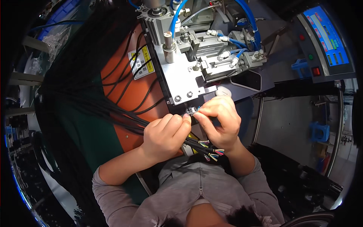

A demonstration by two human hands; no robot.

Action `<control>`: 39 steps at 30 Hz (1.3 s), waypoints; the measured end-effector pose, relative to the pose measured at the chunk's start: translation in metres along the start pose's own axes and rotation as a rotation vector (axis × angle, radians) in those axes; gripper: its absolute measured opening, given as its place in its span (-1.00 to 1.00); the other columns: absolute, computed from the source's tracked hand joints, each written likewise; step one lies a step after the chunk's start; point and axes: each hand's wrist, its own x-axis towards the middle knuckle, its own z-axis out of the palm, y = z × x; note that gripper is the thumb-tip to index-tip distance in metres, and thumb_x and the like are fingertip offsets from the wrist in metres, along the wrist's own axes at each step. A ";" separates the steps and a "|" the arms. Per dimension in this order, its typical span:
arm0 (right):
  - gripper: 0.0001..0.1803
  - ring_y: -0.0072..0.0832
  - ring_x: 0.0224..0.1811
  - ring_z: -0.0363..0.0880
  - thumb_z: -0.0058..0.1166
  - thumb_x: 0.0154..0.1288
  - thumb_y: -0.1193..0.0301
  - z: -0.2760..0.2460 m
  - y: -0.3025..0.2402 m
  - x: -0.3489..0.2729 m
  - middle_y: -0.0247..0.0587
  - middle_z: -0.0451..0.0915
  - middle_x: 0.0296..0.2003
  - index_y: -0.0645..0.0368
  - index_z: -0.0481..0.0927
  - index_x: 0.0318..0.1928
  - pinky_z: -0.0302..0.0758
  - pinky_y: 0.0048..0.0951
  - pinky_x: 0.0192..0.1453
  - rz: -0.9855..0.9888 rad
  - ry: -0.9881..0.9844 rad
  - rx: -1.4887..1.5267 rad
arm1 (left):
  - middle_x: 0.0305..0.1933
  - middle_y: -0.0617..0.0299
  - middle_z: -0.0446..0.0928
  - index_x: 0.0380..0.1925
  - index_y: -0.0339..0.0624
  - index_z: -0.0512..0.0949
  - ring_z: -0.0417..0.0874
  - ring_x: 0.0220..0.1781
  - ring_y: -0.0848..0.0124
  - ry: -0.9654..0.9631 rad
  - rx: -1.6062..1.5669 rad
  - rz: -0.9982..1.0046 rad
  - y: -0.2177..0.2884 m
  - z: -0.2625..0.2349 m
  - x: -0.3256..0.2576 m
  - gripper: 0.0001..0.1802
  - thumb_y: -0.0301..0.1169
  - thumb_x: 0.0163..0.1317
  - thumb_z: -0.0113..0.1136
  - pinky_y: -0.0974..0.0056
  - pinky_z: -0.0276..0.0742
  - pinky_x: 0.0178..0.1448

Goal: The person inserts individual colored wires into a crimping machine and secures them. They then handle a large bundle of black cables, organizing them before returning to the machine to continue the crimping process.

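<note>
At the front edge of a metal fixture (180, 77), a small white connector (191, 111) sits between my two hands. My left hand (166, 133) is closed, its thumb and forefinger pressed against the connector from the left. From the other side, my right hand (223, 122) pinches a thin blue wire (198, 108) close to the connector. How far the wire's tip goes in is too small to tell. Beneath my wrists lies a bundle of black cables (194, 143), their stripped ends fanning out coloured wires (214, 154).
Pneumatic cylinders (223, 56) with blue hoses stand behind the fixture. More black cables (113, 108) run left across an orange surface (124, 75). A phone (246, 80) lies right of the fixture; a lit control screen (327, 38) stands far right. Blue stools (319, 131) are beyond.
</note>
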 end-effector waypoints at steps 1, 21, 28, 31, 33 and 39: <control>-0.85 -0.31 -0.36 0.51 0.28 0.00 0.57 -0.004 0.001 0.000 -0.17 0.57 -0.44 0.22 0.54 -0.43 0.41 -0.37 -0.22 0.019 -0.048 -0.011 | -0.53 0.33 0.33 -0.33 -0.22 0.57 0.42 -0.55 0.51 0.004 -0.012 0.001 -0.001 -0.001 0.001 -0.79 -0.49 -0.05 0.22 0.42 0.27 -0.59; -0.94 -0.25 -0.42 0.47 0.19 0.04 0.57 0.003 0.026 -0.011 -0.16 0.54 -0.50 0.26 0.56 -0.48 0.42 -0.32 -0.31 0.209 -0.206 -0.121 | -0.54 0.35 0.19 -0.09 -0.13 0.62 0.30 -0.56 0.53 -0.220 0.166 -0.061 0.009 0.008 -0.001 -0.56 -0.49 -0.08 0.18 0.43 0.21 -0.60; -0.91 -0.27 -0.46 0.43 0.18 -0.04 0.60 0.008 0.029 -0.016 -0.21 0.50 -0.55 0.25 0.51 -0.54 0.39 -0.34 -0.34 0.129 -0.124 -0.102 | -0.53 0.35 0.21 -0.08 -0.14 0.62 0.31 -0.55 0.54 -0.259 0.175 -0.109 0.014 0.007 -0.001 -0.54 -0.49 -0.11 0.18 0.45 0.23 -0.59; -0.92 -0.30 -0.46 0.44 0.17 -0.04 0.60 0.012 0.033 -0.017 -0.21 0.50 -0.54 0.26 0.51 -0.52 0.40 -0.37 -0.33 0.149 -0.086 -0.075 | -0.54 0.35 0.22 -0.12 -0.15 0.63 0.33 -0.57 0.54 -0.232 0.170 -0.103 0.013 0.009 -0.001 -0.56 -0.50 -0.12 0.20 0.44 0.24 -0.59; -0.93 -0.38 -0.46 0.46 0.16 -0.01 0.59 0.014 0.035 -0.019 -0.23 0.51 -0.54 0.28 0.52 -0.50 0.40 -0.42 -0.33 0.192 -0.085 -0.058 | -0.54 0.35 0.25 -0.14 -0.16 0.64 0.36 -0.57 0.54 -0.209 0.171 -0.088 0.010 0.010 -0.001 -0.58 -0.51 -0.12 0.20 0.43 0.26 -0.58; -0.93 -0.58 -0.45 0.45 0.05 0.10 0.54 0.015 0.042 -0.029 -0.28 0.49 -0.55 0.29 0.49 -0.46 0.35 -0.55 -0.36 0.819 -0.144 0.418 | -0.52 0.36 0.31 -0.33 -0.21 0.61 0.42 -0.55 0.55 -0.081 0.101 -0.021 -0.005 0.015 0.000 -0.79 -0.46 -0.05 0.22 0.45 0.25 -0.56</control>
